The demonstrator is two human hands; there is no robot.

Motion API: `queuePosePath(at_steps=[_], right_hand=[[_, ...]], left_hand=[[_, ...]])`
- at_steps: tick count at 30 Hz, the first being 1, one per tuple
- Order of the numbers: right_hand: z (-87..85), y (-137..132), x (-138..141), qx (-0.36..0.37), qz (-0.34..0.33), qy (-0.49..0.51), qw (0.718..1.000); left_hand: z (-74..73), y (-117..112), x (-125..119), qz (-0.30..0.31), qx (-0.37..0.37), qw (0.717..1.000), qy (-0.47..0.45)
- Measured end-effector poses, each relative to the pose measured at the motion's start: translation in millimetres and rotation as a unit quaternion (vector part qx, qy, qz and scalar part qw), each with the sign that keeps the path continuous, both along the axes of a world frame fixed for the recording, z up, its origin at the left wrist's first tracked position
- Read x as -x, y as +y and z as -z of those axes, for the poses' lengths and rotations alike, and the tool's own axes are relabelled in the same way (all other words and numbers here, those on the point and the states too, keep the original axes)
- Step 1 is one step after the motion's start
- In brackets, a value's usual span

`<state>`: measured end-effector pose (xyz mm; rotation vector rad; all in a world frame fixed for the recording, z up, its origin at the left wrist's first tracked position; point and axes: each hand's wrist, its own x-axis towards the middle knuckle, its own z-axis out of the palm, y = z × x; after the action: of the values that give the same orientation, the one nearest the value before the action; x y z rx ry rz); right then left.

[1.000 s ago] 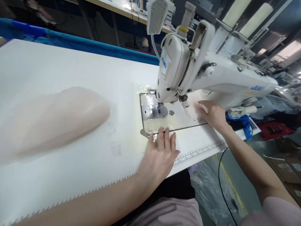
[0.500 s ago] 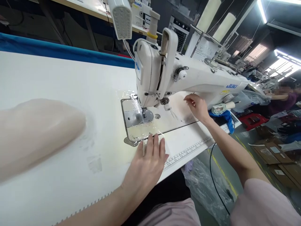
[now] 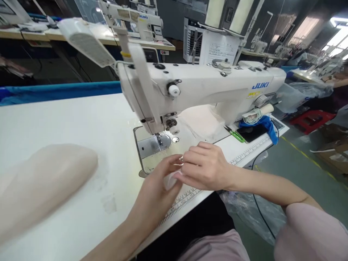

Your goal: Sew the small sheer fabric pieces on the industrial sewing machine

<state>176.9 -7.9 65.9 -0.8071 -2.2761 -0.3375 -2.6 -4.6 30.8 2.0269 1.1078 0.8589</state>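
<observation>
In front of the sewing machine (image 3: 195,81), my two hands meet over the near edge of the needle plate (image 3: 146,146). My left hand (image 3: 156,188) has its fingers curled round a small whitish translucent piece (image 3: 170,180). From the right, my right hand (image 3: 208,165) pinches at the same piece, its thumb against it and its other fingers bent. The fingers partly hide the piece, so its kind is unclear. Beyond my right hand, a pale beige fabric piece (image 3: 202,121) lies under the machine's arm.
A smooth, rounded beige form (image 3: 62,166) lies on the white table (image 3: 114,224) at left. Green-handled thread snips (image 3: 237,135), a dark flat device (image 3: 252,133), a blue cloth (image 3: 268,127) and a cord coil (image 3: 252,116) sit at right. A ruler strip (image 3: 187,199) runs along the front edge.
My right hand has come back from the beige fabric to meet my left. My left hand has gone from lying flat to curling round the translucent piece. The view has shifted; the snips now show.
</observation>
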Motion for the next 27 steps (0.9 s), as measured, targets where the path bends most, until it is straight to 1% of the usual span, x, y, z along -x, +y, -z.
queuePosePath(at_steps=[1, 2, 3, 4, 5, 6, 7, 8, 10, 11, 12, 13, 14, 15, 16, 17, 20, 22, 25, 27], right_hand=[[-4.7, 0, -3, 0.092, 0.009, 0.043, 0.995], [-9.2, 1, -7, 0.208, 0.006, 0.087, 0.974], [-12.8, 1, -13, 0.337, -0.011, 0.125, 0.933], [-15.1, 1, -19, 0.456, -0.036, 0.148, 0.877], [-15.9, 1, -25, 0.548, -0.060, 0.161, 0.819], [-15.2, 1, -31, 0.609, -0.071, 0.152, 0.775], [-13.2, 1, -35, 0.637, -0.063, 0.125, 0.758], [-10.5, 3, -38, 0.633, -0.039, 0.097, 0.767], [-4.4, 7, -39, 0.567, 0.022, 0.067, 0.821], [-1.8, 10, -38, 0.535, 0.040, 0.081, 0.840], [0.3, 15, -35, 0.523, 0.041, 0.111, 0.844], [1.8, 20, -31, 0.533, 0.027, 0.143, 0.833], [2.8, 26, -27, 0.560, 0.007, 0.165, 0.812], [3.3, 34, -22, 0.589, -0.009, 0.175, 0.789], [3.5, 42, -18, 0.612, -0.017, 0.174, 0.772], [3.5, 50, -13, 0.625, -0.018, 0.168, 0.763], [3.3, 72, -1, 0.642, -0.008, 0.141, 0.753], [4.0, 82, 5, 0.667, -0.016, 0.121, 0.735], [8.2, 88, 9, 0.706, -0.024, 0.101, 0.701], [14.0, 88, 10, 0.717, -0.027, 0.111, 0.687]], left_hand=[[-5.2, 4, 6, 0.009, 0.042, 0.999, -0.026], [-10.7, 9, 12, 0.017, 0.084, 0.995, -0.044], [-16.2, 15, 18, 0.032, 0.134, 0.989, -0.049], [-21.2, 20, 23, 0.046, 0.191, 0.980, -0.043], [-25.4, 24, 27, 0.059, 0.245, 0.967, -0.034], [-28.2, 28, 30, 0.065, 0.285, 0.956, -0.021], [-29.6, 30, 31, 0.063, 0.302, 0.951, -0.009], [-29.5, 32, 30, 0.057, 0.301, 0.952, 0.004], [-26.1, 33, 26, 0.047, 0.262, 0.964, 0.030], [-23.7, 33, 24, 0.047, 0.243, 0.968, 0.041], [-21.3, 33, 22, 0.048, 0.229, 0.971, 0.050], [-19.3, 32, 20, 0.047, 0.219, 0.973, 0.057], [-18.0, 32, 19, 0.044, 0.211, 0.974, 0.062], [-17.2, 32, 19, 0.040, 0.205, 0.976, 0.065], [-17.0, 32, 19, 0.037, 0.201, 0.977, 0.065], [-17.1, 32, 19, 0.035, 0.196, 0.978, 0.062], [-17.8, 35, 23, 0.027, 0.181, 0.982, 0.051], [-17.5, 39, 26, 0.022, 0.177, 0.983, 0.041], [-15.6, 45, 29, 0.014, 0.181, 0.983, 0.024], [-13.3, 48, 30, 0.012, 0.172, 0.985, 0.020]])
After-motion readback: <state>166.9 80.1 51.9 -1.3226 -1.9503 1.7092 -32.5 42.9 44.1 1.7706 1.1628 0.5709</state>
